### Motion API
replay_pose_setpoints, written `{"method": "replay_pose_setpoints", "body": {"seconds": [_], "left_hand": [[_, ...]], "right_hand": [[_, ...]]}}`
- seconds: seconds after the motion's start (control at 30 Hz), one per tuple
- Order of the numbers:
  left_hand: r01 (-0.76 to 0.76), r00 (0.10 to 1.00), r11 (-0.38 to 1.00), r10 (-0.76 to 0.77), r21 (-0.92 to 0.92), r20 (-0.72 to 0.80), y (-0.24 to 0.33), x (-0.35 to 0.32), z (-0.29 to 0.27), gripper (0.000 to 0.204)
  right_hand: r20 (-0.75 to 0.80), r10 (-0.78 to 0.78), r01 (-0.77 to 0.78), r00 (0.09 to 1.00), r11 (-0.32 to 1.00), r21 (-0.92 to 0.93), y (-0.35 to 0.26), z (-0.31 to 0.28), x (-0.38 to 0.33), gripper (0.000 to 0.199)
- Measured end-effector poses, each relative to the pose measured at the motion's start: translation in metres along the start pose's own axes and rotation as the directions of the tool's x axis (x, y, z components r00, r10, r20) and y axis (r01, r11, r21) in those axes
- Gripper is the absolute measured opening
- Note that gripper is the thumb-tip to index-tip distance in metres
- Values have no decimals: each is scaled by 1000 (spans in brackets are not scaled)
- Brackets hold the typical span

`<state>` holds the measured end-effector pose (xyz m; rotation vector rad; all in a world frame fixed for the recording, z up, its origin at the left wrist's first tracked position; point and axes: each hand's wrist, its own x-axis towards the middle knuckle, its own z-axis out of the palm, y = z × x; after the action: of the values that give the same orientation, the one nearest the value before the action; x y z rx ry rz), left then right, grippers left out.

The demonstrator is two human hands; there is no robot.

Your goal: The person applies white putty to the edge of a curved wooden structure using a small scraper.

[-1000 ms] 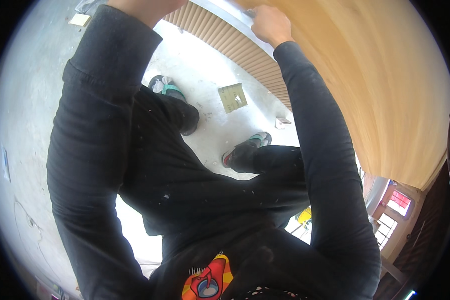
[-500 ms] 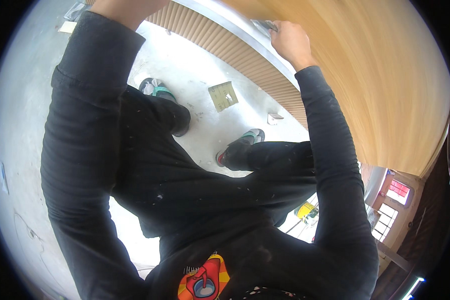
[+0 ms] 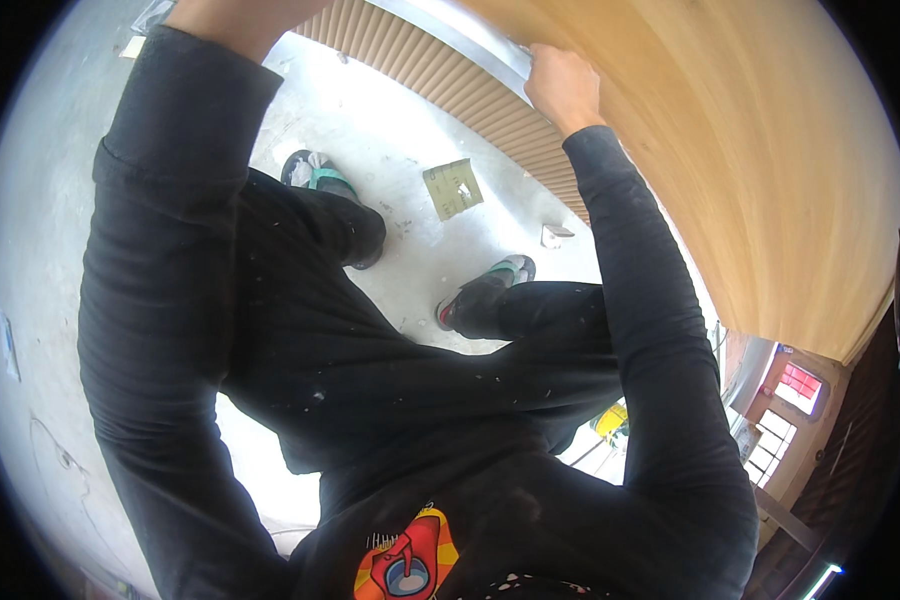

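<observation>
My right hand [image 3: 565,88] is closed at the edge of a large wood-grain panel [image 3: 760,190], beside the pale strip [image 3: 475,32] that runs along it. Whatever its fingers hold is now hidden behind them. Below that strip stands a brown ribbed panel [image 3: 420,75], curving with the wood. At the top edge of the view, only the wrist and the back part of my left hand [image 3: 245,18] show. Its fingers lie outside the picture, so their state is hidden.
On the pale floor between my feet lies a creased olive-brown sheet [image 3: 452,190]. A small white piece [image 3: 554,236] sits near my right shoe [image 3: 510,270]. My left shoe [image 3: 315,172] is close to the ribbed panel. Behind my right arm is a yellow container [image 3: 610,420].
My right hand has shifted left along the panel edge. The thin greyish, shiny piece that stuck out from its fingers no longer shows. My left hand has moved slightly left and up.
</observation>
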<state>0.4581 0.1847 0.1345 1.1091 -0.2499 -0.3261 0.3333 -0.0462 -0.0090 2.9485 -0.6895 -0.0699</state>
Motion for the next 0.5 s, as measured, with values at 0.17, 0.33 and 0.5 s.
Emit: {"method": "replay_pose_setpoints", "body": {"seconds": [0.17,0.33,0.5], "left_hand": [[-126,977,990,134,-56,168,-9,7,-12,27],[-122,984,992,126,-43,123,-7,0,-7,28],[-98,990,994,102,-44,101,2,-5,3,29]], "right_hand": [[3,13,-13,1000,996,90,0,-5,1,29],[81,-68,58,994,991,121,4,-23,-15,30],[-116,-11,28,993,989,146,8,-29,-12,28]]}}
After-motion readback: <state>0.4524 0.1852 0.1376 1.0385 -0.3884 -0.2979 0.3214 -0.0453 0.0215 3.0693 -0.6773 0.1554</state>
